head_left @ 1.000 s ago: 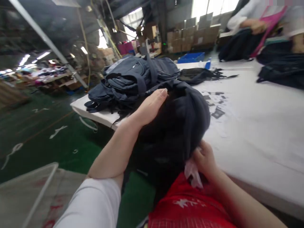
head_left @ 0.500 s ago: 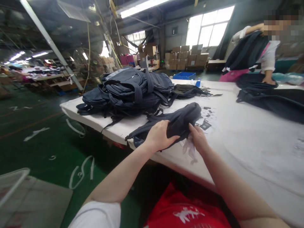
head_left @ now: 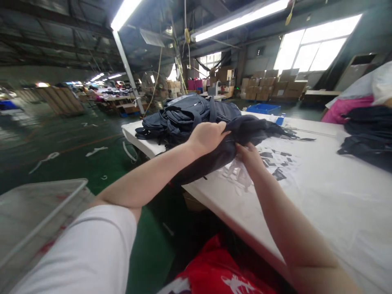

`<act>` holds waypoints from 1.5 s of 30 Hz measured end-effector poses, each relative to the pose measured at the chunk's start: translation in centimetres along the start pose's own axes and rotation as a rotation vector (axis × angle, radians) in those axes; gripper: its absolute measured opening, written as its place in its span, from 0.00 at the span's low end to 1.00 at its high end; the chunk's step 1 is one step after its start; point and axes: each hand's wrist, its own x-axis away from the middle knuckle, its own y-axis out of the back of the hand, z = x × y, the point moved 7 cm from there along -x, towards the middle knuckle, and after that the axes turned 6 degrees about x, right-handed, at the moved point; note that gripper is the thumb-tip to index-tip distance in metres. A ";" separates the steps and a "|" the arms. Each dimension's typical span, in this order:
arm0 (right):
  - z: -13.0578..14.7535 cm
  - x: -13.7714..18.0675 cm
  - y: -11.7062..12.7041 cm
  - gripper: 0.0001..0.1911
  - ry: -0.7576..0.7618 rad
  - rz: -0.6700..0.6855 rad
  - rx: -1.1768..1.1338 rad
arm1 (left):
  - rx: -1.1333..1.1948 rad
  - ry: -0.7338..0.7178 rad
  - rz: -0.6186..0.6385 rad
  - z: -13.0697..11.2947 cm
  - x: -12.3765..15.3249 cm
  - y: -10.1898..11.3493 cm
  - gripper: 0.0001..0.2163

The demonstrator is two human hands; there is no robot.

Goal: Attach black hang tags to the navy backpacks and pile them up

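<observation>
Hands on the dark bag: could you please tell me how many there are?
2: left hand grips the dark bag on top; right hand holds its near edge.

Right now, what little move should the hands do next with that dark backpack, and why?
Probably slide the dark backpack further onto the white table. Both the left hand and the right hand grip it, but its lower end seems to hang past the table's near edge. The pile of backpacks lies just behind.

A white tabletop (head_left: 337, 196) carries a pile of navy backpacks (head_left: 190, 116) at its far left corner — small dark scraps (head_left: 275, 163) lie scattered mid-surface, with more black bags (head_left: 367, 139) far right. One dark bag (head_left: 196, 173) drapes over the near edge.
</observation>
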 end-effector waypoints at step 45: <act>8.7 20.0 -2.6 0.12 0.690 0.398 1.130 | 0.556 -0.066 0.588 -3.5 17.4 -1.1 0.16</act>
